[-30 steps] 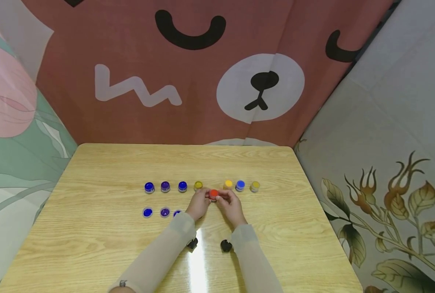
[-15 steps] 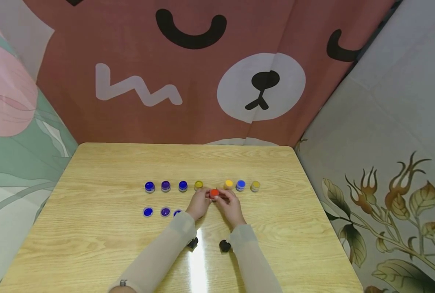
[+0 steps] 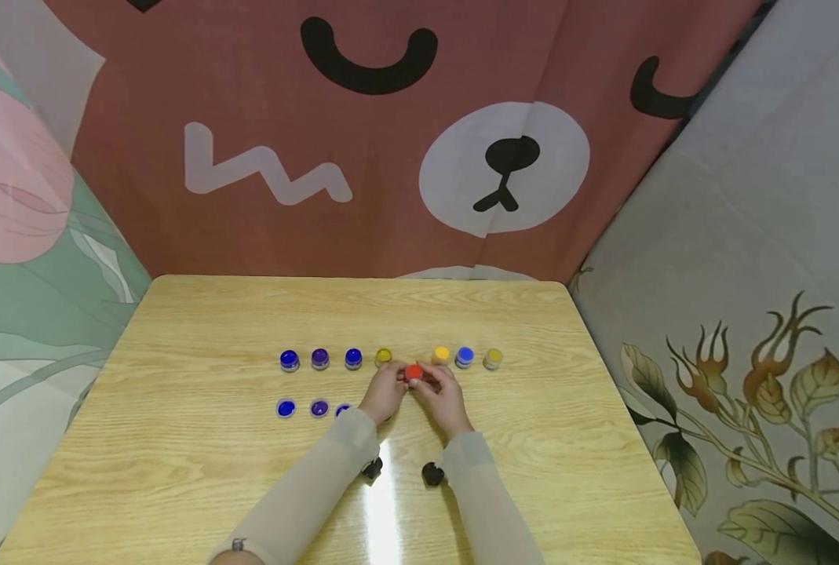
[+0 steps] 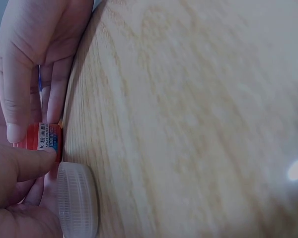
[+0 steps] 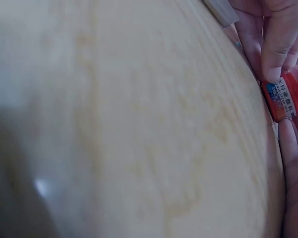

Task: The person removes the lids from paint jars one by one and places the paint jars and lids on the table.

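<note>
Red jar (image 3: 414, 372) sits between left hand (image 3: 384, 391) and right hand (image 3: 447, 399).

White glare streak (image 3: 382, 510) on the tabletop (image 3: 179, 471), wrist views dimmer, bluish and soft.

The worktop (image 3: 567, 439) is viewed from the person's head, from above and well back, the lens being aimed forward and down so that the patterned cloth (image 3: 377, 157) behind is also taken in. From each wrist a close, low view is given along the worktop, turned on its side: the surface is placed at the right by the left wrist camera, at the left by the right. The red jar (image 3: 414, 372) and both hands (image 3: 384, 390) are shared by all three views.
</note>
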Demonstrator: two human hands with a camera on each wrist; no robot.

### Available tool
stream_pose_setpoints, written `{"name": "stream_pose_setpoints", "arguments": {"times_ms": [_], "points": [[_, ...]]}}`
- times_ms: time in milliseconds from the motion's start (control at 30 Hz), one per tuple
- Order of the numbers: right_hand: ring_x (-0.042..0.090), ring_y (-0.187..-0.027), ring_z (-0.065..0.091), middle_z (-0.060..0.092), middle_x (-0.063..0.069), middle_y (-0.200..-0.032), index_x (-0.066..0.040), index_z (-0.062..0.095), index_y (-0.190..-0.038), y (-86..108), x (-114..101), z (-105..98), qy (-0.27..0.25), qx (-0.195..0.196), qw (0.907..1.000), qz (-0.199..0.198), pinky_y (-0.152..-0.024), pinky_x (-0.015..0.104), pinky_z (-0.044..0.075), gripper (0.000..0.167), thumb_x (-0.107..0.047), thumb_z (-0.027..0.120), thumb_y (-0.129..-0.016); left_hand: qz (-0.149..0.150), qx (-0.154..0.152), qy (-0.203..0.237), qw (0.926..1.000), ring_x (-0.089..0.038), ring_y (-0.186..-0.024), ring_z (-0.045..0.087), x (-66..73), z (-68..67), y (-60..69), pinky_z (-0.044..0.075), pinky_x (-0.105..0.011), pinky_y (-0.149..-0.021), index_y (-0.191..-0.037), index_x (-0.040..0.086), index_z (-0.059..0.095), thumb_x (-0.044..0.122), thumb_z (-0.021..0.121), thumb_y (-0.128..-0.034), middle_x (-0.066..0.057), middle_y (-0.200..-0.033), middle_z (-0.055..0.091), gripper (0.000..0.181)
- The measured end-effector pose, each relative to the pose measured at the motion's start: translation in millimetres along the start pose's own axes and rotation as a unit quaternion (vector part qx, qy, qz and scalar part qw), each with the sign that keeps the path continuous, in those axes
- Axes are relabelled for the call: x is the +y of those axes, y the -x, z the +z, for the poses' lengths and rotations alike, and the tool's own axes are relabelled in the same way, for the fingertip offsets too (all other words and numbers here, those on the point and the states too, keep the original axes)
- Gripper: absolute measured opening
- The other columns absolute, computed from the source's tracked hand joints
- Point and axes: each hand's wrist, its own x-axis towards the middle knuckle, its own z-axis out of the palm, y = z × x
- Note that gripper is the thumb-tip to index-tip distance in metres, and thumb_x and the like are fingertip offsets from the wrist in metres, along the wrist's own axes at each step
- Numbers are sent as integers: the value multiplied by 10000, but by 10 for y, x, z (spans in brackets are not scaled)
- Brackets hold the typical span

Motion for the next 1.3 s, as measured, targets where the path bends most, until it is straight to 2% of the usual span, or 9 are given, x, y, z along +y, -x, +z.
{"name": "stream_pose_setpoints", "arguments": {"times_ms": [133,233,467,800,900,1000,1067,1167,1300], "points": [[179,-989,641,643,224,-1156,96,595,-1272,-8,29,7,-242,45,9992,314,-859,200,551,384,-5,716,-922,29,12,1,10000,-349,-1069,626,1,5,9,540,-451,-957,-1228,-102,602,-105,621,-917,-227,-1161,586,312],[205,-984,656,663,235,-1146,81,596,-1237,-35,134,24,-334,102,9987,372,-850,229,561,349,-2,717,-920,57,26,-16,10000,-352,-1067,623,3,6,15,534,-461,-960,-1224,-98,605,-90,634,-922,-227,-1155,587,303],[233,-1038,641,680,132,-1176,-49,648,-1258,-85,418,79,-338,204,9976,573,-888,255,542,324,-93,708,-943,27,-18,-17,10000,-347,-1074,620,-3,4,11,532,-457,-966,-1234,-92,605,-85,635,-924,-220,-1161,592,312],[263,-1061,631,658,157,-1214,-26,631,-1300,-57,393,41,-290,110,9981,524,-914,319,546,329,-112,659,-983,34,-11,-75,10000,-346,-1086,619,-2,7,9,525,-458,-979,-1233,-90,607,-79,634,-931,-220,-1174,596,303],[296,-1082,631,632,207,-1247,26,598,-1322,-20,205,-3,-323,116,9982,498,-930,320,543,347,-67,644,-991,-21,-27,-3,10000,-343,-1084,620,3,7,14,530,-453,-974,-1242,-92,603,-83,629,-930,-219,-1175,593,313],[362,-1115,623,569,259,-1297,73,590,-1310,-19,136,-36,-372,164,9989,250,-949,297,541,345,-4,640,-977,-64,-34,81,9999,-338,-1080,623,7,14,18,536,-447,-967,-1241,-94,604,-95,618,-925,-217,-1170,595,316],[380,-1159,601,546,262,-1325,66,640,-1256,-34,199,-34,-400,263,9988,-37,-957,237,527,296,10,651,-966,-53,-23,112,9999,-337,-1080,625,4,20,17,539,-443,-966,-1227,-89,610,-100,614,-925,-213,-1166,601,302],[413,-1185,584,594,261,-1290,72,713,-1145,-80,370,0,-349,390,9971,-561,-970,200,513,209,24,675,-945,42,27,63,10000,-346,-1073,631,-12,26,9,543,-443,-959,-1205,-90,616,-99,622,-925,-217,-1159,606,280],[377,-1146,618,690,196,-1179,43,758,-1069,-88,354,11,-156,497,9944,-916,-1000,252,516,160,23,711,-918,125,68,8,9999,-352,-1064,637,-33,31,-2,546,-442,-953,-1192,-92,617,-89,633,-927,-220,-1150,607,265]]}}
